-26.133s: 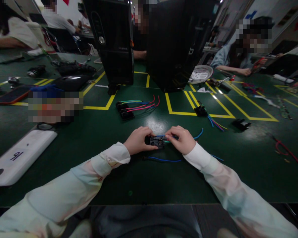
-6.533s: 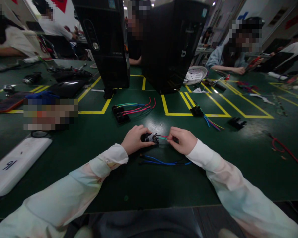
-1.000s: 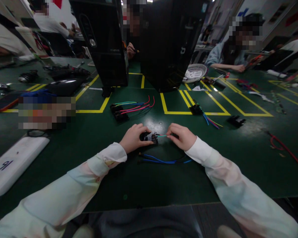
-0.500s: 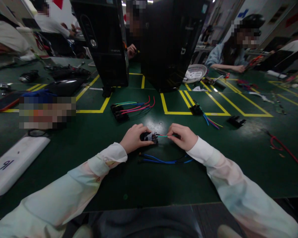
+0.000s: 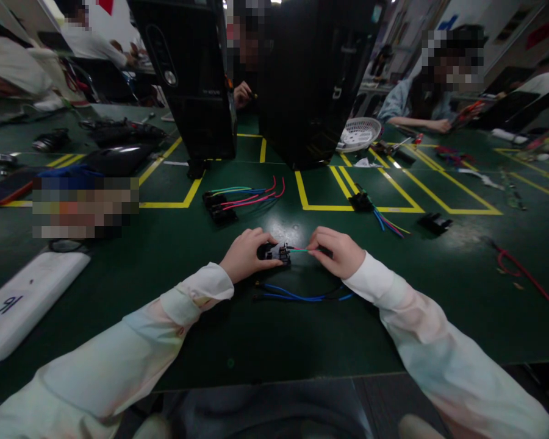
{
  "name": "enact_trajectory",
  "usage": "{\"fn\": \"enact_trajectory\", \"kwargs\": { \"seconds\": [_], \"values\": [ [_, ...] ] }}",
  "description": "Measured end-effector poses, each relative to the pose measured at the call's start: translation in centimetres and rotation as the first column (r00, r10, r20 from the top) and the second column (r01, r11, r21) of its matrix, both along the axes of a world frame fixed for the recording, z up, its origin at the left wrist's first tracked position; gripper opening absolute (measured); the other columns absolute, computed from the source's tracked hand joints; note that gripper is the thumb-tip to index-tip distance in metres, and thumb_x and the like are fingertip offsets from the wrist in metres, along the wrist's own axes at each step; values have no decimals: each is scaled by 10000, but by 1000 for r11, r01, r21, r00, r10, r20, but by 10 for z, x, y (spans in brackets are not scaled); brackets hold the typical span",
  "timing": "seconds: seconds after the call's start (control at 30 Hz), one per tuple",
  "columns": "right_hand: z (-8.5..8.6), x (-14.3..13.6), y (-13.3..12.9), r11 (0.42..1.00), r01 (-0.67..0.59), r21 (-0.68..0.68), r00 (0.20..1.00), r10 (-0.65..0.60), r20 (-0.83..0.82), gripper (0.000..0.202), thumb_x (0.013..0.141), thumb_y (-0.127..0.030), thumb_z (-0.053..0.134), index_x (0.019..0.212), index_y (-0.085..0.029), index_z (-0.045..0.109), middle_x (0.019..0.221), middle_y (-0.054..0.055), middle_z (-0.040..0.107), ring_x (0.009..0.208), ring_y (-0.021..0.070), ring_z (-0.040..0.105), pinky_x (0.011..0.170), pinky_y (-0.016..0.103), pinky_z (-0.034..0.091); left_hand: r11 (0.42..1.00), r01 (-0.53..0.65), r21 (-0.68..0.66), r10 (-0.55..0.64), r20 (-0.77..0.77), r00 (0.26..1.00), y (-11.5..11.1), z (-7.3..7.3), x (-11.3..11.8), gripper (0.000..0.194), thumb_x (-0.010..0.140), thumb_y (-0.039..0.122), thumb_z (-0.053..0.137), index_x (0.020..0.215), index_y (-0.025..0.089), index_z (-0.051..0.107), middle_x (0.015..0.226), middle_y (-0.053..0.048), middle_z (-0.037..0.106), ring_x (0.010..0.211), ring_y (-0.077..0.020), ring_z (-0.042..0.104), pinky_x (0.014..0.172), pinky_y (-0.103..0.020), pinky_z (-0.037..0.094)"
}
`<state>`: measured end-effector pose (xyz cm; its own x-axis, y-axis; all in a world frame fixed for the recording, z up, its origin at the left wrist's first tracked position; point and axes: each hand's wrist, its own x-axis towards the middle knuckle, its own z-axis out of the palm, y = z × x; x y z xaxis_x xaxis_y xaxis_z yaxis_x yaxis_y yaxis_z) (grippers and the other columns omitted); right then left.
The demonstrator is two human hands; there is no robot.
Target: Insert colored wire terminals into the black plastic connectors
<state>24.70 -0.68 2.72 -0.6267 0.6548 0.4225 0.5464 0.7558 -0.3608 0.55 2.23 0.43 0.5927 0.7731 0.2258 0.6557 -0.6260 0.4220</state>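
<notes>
Between thumb and fingers, my left hand (image 5: 251,255) grips a small black relay socket (image 5: 280,252) just above the green table. Thin wires (image 5: 297,250), one green and one reddish, run from the socket's right side to my right hand (image 5: 336,250), which pinches them. Where the wires enter the socket is too small to make out. Loose blue wires (image 5: 297,297) with small metal ends lie on the table just below both hands. Beyond my left hand rest black sockets (image 5: 220,208) with green, blue and pink wires attached.
Another wired socket (image 5: 360,202) and a bare black socket (image 5: 434,223) lie to the right. Two tall black cases (image 5: 190,91) stand at the back, a white basket (image 5: 359,134) beside them. A white power bank-like box (image 5: 32,305) lies left. Several people sit around the table.
Both hands stay in nearly the same place, still holding the socket and wires. The view has shifted very slightly.
</notes>
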Motion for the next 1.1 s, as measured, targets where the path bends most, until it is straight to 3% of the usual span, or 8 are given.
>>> {"fn": "enact_trajectory", "kwargs": {
  "seconds": [0.23,0.47,0.63,0.8,1.0,1.1],
  "values": [
    [-1,0,-2,997,72,-8,991,-70,114,91,815,-136,456,776,-171,530,813,54,536,754,146,535,663,257,436,1000,-4,-10,4,-1,1000,-1,2,0,416,683,523,640,944,203,598,888,-37,543,846,-213,484,756,-330,401],
    [2,0,-2,1000,17,9,1000,-17,-11,95,825,-157,471,781,-162,556,785,61,560,741,150,549,670,270,449,1000,0,-13,0,12,1000,0,1,0,429,684,542,627,948,206,594,898,-38,544,859,-217,481,754,-333,401],
    [-1,2,-1,995,95,-6,993,-94,64,114,844,-168,462,810,-168,571,839,66,574,771,147,558,671,263,451,1000,11,-20,-11,10,1000,0,1,0,415,692,533,625,945,206,590,899,-38,544,860,-218,480,755,-336,398],
    [0,3,2,998,-18,-53,999,20,38,103,828,-167,493,762,-169,572,778,44,572,745,144,557,672,269,449,999,4,-33,-4,13,1000,1,0,-1,426,685,543,625,953,212,594,903,-40,544,861,-221,477,755,-341,396],
    [-5,-3,4,988,133,73,990,-130,-52,118,837,-144,466,773,-148,565,796,73,547,761,157,541,677,278,448,1000,17,-13,-17,3,1000,2,-1,-1,421,692,535,625,946,201,590,899,-40,541,854,-216,477,758,-334,399],
    [-4,-1,6,999,25,32,999,-23,-43,116,833,-151,479,753,-159,563,772,56,545,737,148,536,663,270,443,1000,7,-6,-7,5,1000,1,0,-1,427,694,537,624,950,197,590,895,-41,539,858,-216,476,760,-332,399]
  ]
}}
